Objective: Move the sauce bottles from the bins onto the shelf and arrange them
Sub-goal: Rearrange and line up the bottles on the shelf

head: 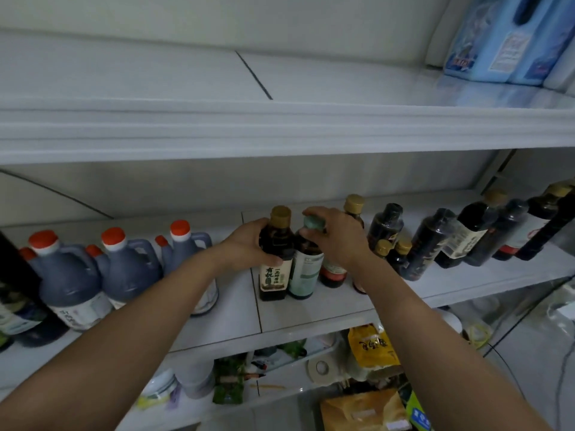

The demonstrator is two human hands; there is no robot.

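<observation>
L hand (249,244) grips dark glossy bottle (275,262); R hand (337,237) on round teal cap (314,223).

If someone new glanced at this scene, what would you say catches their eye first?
First, the two hands at the centre of the middle shelf: the left hand grips a gold-capped dark bottle, and the right hand holds the green cap of the bottle touching it. Next, the red-capped jugs lined up on the left, and the blue pack on the top shelf's right.
</observation>
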